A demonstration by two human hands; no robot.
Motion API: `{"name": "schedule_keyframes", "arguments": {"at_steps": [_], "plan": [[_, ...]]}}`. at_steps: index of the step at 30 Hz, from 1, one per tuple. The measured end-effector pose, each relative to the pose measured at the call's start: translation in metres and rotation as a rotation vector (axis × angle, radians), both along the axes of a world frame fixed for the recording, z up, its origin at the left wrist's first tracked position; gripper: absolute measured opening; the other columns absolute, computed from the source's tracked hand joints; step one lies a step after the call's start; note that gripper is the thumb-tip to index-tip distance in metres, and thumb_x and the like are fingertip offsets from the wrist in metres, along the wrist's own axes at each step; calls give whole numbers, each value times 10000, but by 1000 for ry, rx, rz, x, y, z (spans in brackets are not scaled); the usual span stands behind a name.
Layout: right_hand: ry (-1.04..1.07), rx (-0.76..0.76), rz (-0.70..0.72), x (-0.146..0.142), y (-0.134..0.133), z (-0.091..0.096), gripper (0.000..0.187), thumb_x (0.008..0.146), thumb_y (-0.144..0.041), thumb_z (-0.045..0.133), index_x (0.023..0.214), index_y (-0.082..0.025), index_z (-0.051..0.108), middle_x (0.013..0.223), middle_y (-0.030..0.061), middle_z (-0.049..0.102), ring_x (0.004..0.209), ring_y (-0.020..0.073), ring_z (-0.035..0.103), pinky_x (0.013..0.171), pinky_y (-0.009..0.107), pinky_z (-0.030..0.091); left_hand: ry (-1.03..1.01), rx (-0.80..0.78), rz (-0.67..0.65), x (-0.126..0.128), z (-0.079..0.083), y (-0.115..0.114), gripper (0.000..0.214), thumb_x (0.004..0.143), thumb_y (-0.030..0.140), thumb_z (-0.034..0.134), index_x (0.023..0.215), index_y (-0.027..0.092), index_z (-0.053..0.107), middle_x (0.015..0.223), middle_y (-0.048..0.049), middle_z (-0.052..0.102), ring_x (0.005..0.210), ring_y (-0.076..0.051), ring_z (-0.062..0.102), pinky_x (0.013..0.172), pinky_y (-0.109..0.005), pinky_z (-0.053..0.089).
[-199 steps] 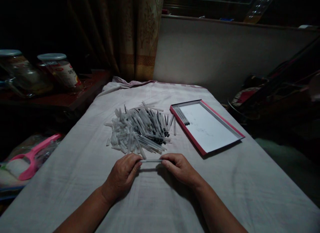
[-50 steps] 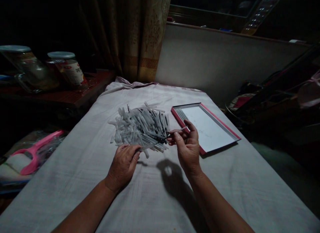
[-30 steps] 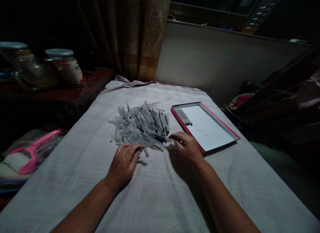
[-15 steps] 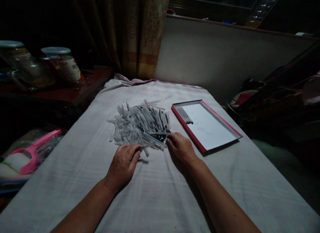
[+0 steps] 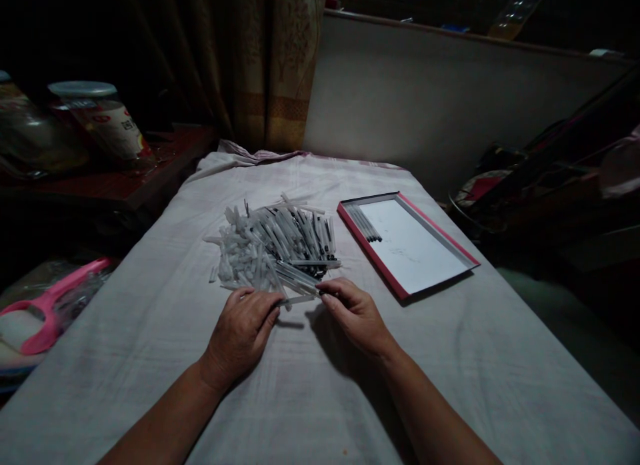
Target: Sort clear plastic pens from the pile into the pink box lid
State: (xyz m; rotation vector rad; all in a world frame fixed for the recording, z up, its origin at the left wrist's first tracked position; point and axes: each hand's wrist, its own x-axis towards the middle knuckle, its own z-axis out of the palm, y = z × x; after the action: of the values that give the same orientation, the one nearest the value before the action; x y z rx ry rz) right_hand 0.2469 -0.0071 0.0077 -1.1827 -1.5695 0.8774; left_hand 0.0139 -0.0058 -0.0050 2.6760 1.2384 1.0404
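My left hand [image 5: 244,328] is closed on one end of a translucent pen barrel [image 5: 300,298], which points to the right just in front of the pile. At the barrel's far end, my right hand [image 5: 357,315] pinches a small black pen part [image 5: 321,292]; whether the two touch is too fine to make out. Behind both hands lies a heap of clear pen barrels and dark-tipped pens [image 5: 285,232], with crumpled-looking whitish plastic pieces [image 5: 240,258] on its left side. To the right, several pens [image 5: 365,224] lie side by side inside a shallow red-edged box lid [image 5: 373,255].
A pale cloth [image 5: 280,398] covers the table. Jars [image 5: 97,122] stand on a dark red wooden surface [image 5: 170,162] at left. Below them is a pink plastic object [image 5: 47,305] among bags. A curtain [image 5: 280,72] and a wall [image 5: 400,98] bound the far side.
My right hand has moved from the pile's right edge toward me and left, up to the barrel in my left hand. The barrel now lies more level. The view has shifted slightly.
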Motion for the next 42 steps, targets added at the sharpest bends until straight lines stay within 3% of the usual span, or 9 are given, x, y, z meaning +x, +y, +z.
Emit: {"name": "schedule_keyframes", "arguments": {"at_steps": [15,28,34,39,42], "plan": [[-17,101,30,-2,-4,-1,208,829,-141,616,949,-231,759,812,36,658,797,173,636,704,292,510,41,-34,-18,2,0,-1,162,986,208,457,1095,192,576,949,-34,740,828,-179,679,895,-391,429],[-42,144,29,-2,-4,-2,212,854,-144,597,973,-231,749,836,42,666,827,176,645,731,295,525,21,-25,-15,2,-2,0,174,979,209,471,1101,187,592,958,-40,742,835,-176,680,882,-381,442],[-196,240,69,1,-4,-1,183,902,-169,568,982,-215,727,854,59,678,799,171,654,702,277,526,47,-53,-33,3,0,-1,184,971,194,466,1093,199,604,966,-33,743,847,-176,679,900,-384,425],[-408,238,94,5,-4,-3,294,955,-246,486,724,-195,660,670,35,623,621,147,595,590,250,477,42,-67,-66,4,2,-3,179,969,184,472,1098,195,596,961,-33,738,839,-170,675,909,-381,413],[-371,177,88,5,-6,-2,184,933,-250,498,900,-185,668,756,43,673,656,149,619,614,248,492,36,-69,-57,4,1,-3,177,966,177,482,1104,192,591,962,-32,739,845,-170,676,910,-379,417]]}}
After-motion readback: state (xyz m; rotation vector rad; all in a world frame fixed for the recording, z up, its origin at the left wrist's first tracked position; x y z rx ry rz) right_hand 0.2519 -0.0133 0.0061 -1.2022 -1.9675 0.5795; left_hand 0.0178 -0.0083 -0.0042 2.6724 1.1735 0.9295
